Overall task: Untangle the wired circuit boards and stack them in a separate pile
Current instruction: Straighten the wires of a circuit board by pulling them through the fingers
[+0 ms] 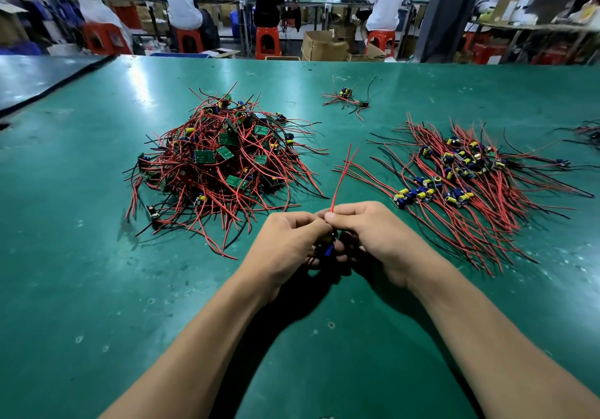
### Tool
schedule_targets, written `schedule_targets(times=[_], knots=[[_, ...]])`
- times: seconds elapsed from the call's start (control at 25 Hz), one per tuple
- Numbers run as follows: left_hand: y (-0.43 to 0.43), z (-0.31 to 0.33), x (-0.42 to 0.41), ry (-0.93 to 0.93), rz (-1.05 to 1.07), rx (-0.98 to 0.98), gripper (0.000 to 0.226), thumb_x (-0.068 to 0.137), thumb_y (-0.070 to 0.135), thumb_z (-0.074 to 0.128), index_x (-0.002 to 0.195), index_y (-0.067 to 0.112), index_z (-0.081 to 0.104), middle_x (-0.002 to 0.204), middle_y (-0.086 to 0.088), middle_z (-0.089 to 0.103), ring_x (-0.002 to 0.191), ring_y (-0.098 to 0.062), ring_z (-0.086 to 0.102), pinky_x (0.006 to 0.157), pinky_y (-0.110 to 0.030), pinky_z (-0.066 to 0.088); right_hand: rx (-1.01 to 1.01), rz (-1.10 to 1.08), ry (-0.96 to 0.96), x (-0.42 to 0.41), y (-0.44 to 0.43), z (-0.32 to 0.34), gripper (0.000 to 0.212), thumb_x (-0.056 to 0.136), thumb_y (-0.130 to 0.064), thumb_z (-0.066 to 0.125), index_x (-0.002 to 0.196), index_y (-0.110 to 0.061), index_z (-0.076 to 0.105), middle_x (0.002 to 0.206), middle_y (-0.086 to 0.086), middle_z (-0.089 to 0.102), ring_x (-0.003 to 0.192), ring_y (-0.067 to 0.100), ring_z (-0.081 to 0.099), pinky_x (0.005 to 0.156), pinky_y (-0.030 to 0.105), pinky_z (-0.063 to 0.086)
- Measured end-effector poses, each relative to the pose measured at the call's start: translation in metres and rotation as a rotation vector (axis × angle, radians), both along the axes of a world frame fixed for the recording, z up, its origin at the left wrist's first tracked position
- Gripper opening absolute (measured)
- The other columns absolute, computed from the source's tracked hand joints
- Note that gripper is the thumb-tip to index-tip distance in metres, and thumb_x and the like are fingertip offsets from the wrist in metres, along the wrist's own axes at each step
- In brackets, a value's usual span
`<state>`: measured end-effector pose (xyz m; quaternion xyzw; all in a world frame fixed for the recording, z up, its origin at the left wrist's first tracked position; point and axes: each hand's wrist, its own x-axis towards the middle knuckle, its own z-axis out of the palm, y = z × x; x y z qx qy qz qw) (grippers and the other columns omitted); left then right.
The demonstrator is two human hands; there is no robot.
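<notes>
Your left hand [290,240] and right hand [373,233] meet over the table [97,272], fingers curled tight, both pinching one board [329,250]. Its red wires [339,181] poke up between heap [220,159] and pile [470,185].

A green work table [97,272] carries a tall tangled heap of wired circuit boards [220,162] on its left half and a flatter, spread-out pile [464,185] on its right, the two well apart. A small cluster [349,98] lies farther back between them, and another bunch [587,131] is cut off at the right edge.
</notes>
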<state>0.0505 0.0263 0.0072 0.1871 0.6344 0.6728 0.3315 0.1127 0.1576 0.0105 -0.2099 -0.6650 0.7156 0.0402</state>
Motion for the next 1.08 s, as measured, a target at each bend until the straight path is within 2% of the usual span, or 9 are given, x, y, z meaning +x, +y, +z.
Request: schedule_targets(times=[0.08, 0.16, 0.24, 0.44, 0.64, 0.76, 0.92, 1.0, 1.08], knots=[[0.0, 0.001, 0.0, 0.007, -0.05, 0.0, 0.014, 0.09, 0.001, 0.054, 0.084, -0.003, 0.065, 0.07, -0.018, 0.069, 0.06, -0.03, 0.07, 0.061, -0.036, 0.06, 0.031, -0.037, 0.001, -0.002, 0.002, -0.002, 0.025, 0.1, -0.015, 0.054, 0.087, -0.012, 0.075, 0.055, 0.003, 0.057, 0.041, 0.012, 0.047, 0.047, 0.021, 0.033], [-0.001, 0.001, 0.001, -0.003, -0.097, 0.015, 0.013, 0.089, -0.001, 0.055, 0.081, -0.003, 0.065, 0.069, -0.019, 0.068, 0.059, -0.031, 0.068, 0.056, -0.035, 0.059, 0.07, -0.096, 0.002, -0.005, 0.008, -0.004, 0.023, 0.1, -0.016, 0.053, 0.091, -0.012, 0.074, 0.044, -0.005, 0.044, 0.035, 0.009, 0.032, 0.04, 0.016, 0.022], [-0.002, 0.0, 0.002, 0.008, -0.137, 0.019, 0.015, 0.088, -0.002, 0.055, 0.078, -0.001, 0.067, 0.067, -0.019, 0.067, 0.057, -0.03, 0.067, 0.055, -0.032, 0.057, 0.087, -0.162, 0.011, -0.008, 0.013, -0.006, 0.023, 0.099, -0.018, 0.054, 0.092, -0.013, 0.075, 0.042, -0.009, 0.035, 0.036, 0.008, 0.024, 0.04, 0.015, 0.017], [-0.005, -0.001, -0.001, 0.048, -0.226, 0.005, 0.018, 0.087, -0.002, 0.057, 0.076, 0.004, 0.07, 0.069, -0.018, 0.069, 0.059, -0.029, 0.067, 0.066, -0.036, 0.057, 0.023, -0.252, 0.098, -0.014, 0.017, -0.01, 0.025, 0.098, -0.015, 0.054, 0.086, -0.013, 0.075, 0.047, -0.008, 0.031, 0.04, 0.006, 0.025, 0.036, 0.015, 0.02], [-0.009, -0.001, 0.0, 0.038, -0.286, 0.017, 0.019, 0.089, -0.002, 0.058, 0.075, 0.006, 0.07, 0.071, -0.02, 0.069, 0.06, -0.029, 0.067, 0.062, -0.031, 0.055, -0.097, -0.347, 0.208, -0.015, 0.02, -0.006, 0.026, 0.101, -0.019, 0.055, 0.084, -0.008, 0.071, 0.05, -0.009, 0.038, 0.041, 0.005, 0.024, 0.035, 0.017, 0.017], [-0.008, -0.001, 0.0, 0.006, -0.296, 0.016, 0.022, 0.09, -0.001, 0.057, 0.074, 0.007, 0.07, 0.071, -0.02, 0.069, 0.06, -0.03, 0.067, 0.062, -0.032, 0.056, -0.28, -0.393, 0.204, -0.016, 0.022, -0.002, 0.031, 0.099, -0.024, 0.057, 0.073, -0.007, 0.062, 0.054, -0.007, 0.036, 0.036, 0.004, 0.023, 0.033, 0.016, 0.017], [-0.005, -0.001, -0.001, -0.012, -0.265, 0.012, 0.023, 0.09, -0.001, 0.056, 0.073, 0.007, 0.07, 0.07, -0.019, 0.069, 0.062, -0.029, 0.067, 0.073, -0.039, 0.056, -0.528, -0.4, 0.17, -0.017, 0.027, 0.0, 0.039, 0.097, -0.027, 0.06, 0.062, -0.014, 0.049, 0.05, -0.006, 0.035, 0.03, 0.003, 0.021, 0.029, 0.016, 0.019], [-0.005, -0.001, 0.0, -0.004, -0.259, 0.008, 0.021, 0.089, -0.001, 0.057, 0.075, 0.006, 0.07, 0.071, -0.02, 0.069, 0.062, -0.029, 0.066, 0.073, -0.038, 0.057, -0.512, -0.385, 0.185, -0.017, 0.028, -0.001, 0.038, 0.098, -0.031, 0.06, 0.066, -0.012, 0.053, 0.054, -0.005, 0.038, 0.031, 0.003, 0.022, 0.029, 0.016, 0.019], [-0.006, -0.001, 0.001, -0.019, -0.249, 0.014, 0.018, 0.09, -0.001, 0.057, 0.078, 0.003, 0.069, 0.072, -0.021, 0.068, 0.063, -0.03, 0.066, 0.071, -0.04, 0.057, -0.362, -0.358, 0.191, -0.015, 0.025, -0.003, 0.036, 0.094, -0.039, 0.064, 0.075, -0.008, 0.063, 0.062, -0.004, 0.043, 0.035, 0.003, 0.025, 0.032, 0.016, 0.021]])
